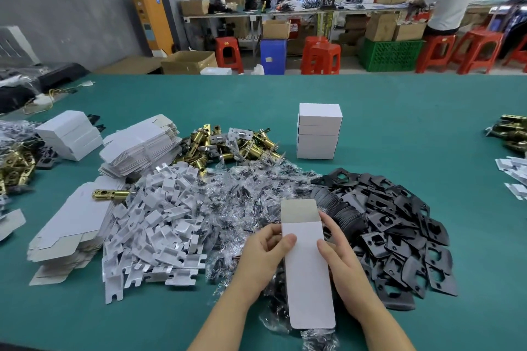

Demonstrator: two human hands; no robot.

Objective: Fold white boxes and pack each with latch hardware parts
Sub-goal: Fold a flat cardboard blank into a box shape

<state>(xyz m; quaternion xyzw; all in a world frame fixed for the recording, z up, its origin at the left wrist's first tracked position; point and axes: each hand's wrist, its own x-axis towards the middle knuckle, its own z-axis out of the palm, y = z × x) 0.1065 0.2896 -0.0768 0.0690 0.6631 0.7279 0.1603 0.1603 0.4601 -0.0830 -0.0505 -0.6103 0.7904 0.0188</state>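
Both hands hold flat white box (308, 265) above parts piles: left hand (262, 253) pinches left edge, right hand (342, 259) grips right edge. Top flap open, box between palms.

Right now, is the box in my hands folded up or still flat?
Still flat. The box is a thin sheet between both hands, its far flap sticking out unfolded.

Two hands (263, 253), one flat box (306, 265).

Flat white box blank (308, 271), top flap open, above bagged screws (242, 196)
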